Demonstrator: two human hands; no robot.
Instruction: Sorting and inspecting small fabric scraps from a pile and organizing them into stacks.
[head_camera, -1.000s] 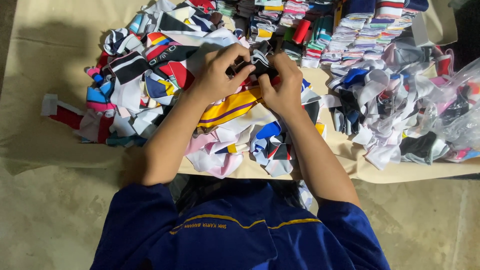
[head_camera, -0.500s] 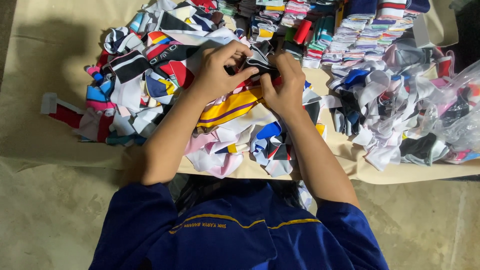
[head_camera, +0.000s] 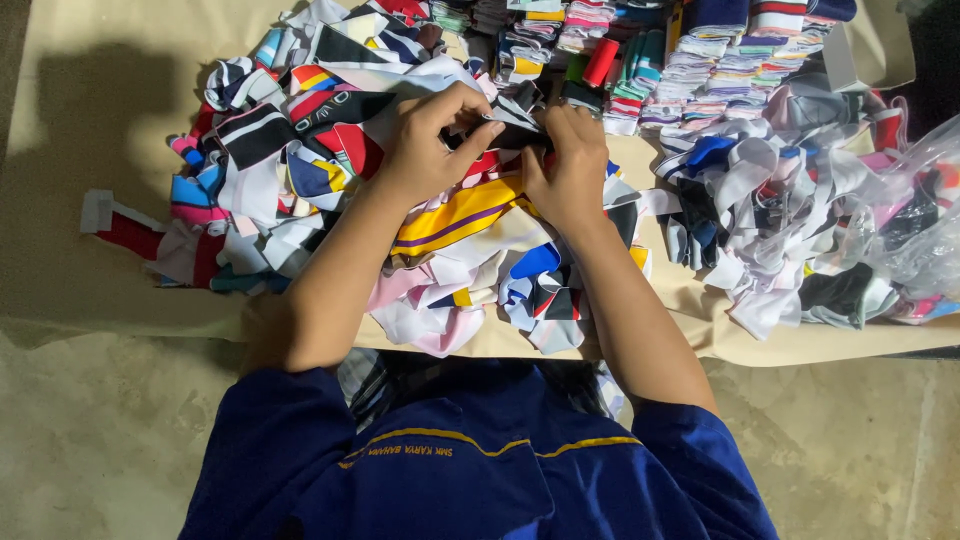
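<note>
Hardly anything has been shifted since the earlier frame: both hands have been kept up at the far side of the loose scrap heap (head_camera: 440, 240), with the dark fabric piece (head_camera: 515, 128) nudged only slightly between them. That piece is pinched at its left end by the left hand (head_camera: 432, 150), thumb and forefinger closed on it, and at its right end by the right hand (head_camera: 568, 168), whose fingers are curled over its edge. It is held lifted just above the heap and stretched flat between the two grips, probably so its edges can be lined up, though the folds are too small to be made out for sure. Beyond the heap, neat stacks of folded pieces (head_camera: 700, 70) are ranged in rows, with a red roll (head_camera: 601, 62) standing among them. Right of the heap, a second tangle of scraps (head_camera: 760, 220) is spread out, and further right a clear plastic bag (head_camera: 915, 220) is stuffed with more. Everything is laid on a tan cloth (head_camera: 90, 120).
</note>
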